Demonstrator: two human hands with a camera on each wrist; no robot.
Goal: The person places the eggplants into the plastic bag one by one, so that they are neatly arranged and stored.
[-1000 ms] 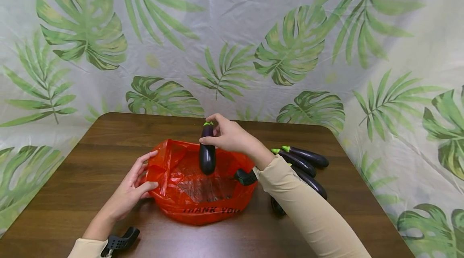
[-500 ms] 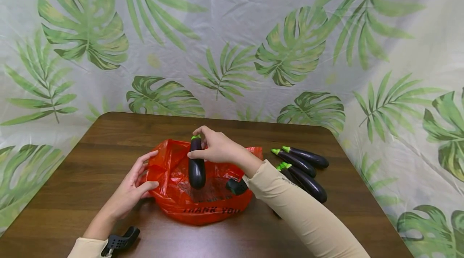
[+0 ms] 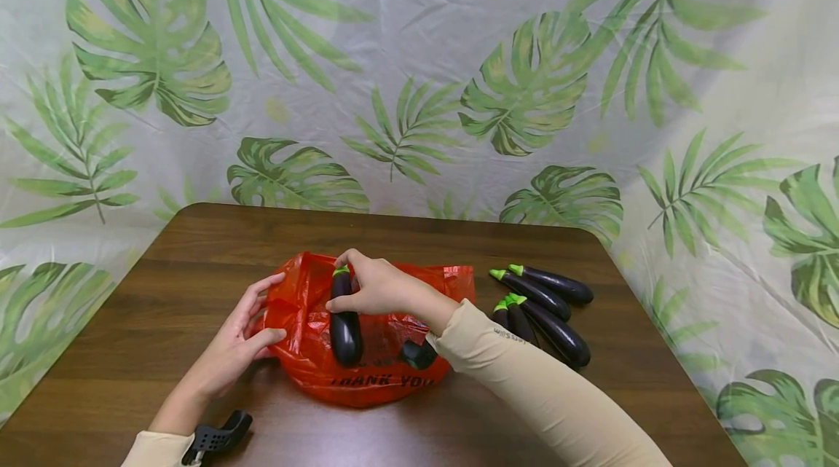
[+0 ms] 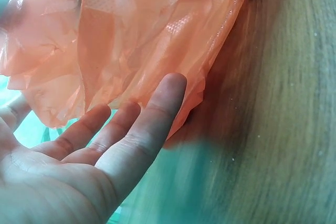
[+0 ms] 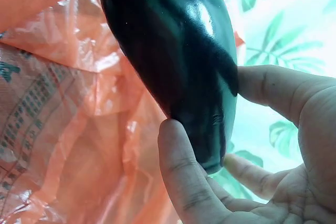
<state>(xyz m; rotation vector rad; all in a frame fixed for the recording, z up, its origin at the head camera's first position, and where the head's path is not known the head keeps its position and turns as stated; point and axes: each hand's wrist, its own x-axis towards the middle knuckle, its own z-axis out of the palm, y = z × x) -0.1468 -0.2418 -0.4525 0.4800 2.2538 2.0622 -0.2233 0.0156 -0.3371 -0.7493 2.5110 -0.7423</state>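
Note:
In the head view, an eggplant [image 3: 345, 339] with a green cap hangs upright over the mouth of a red plastic bag [image 3: 298, 307]. My right hand [image 3: 387, 288] pinches it near its cap end between thumb and fingers. The right wrist view shows the glossy dark eggplant [image 5: 173, 51] close up, with the bag's wall beside it. My left hand [image 3: 239, 347] is at the bag's left side. Its fingers, extended and only slightly bent, touch the outside of the thin plastic [image 4: 136, 35] in the left wrist view.
Several more eggplants [image 3: 557, 285] lie on the wooden table [image 3: 216, 248] to the right of the bag, partly behind the right sleeve [image 3: 524, 379]. A leaf-patterned cloth [image 3: 419, 52] hangs behind the table. Black camera mounts sit at both wrists.
My right hand has brought the eggplant left and toward me, lower over the bag. The left hand has stayed in place at the bag's side.

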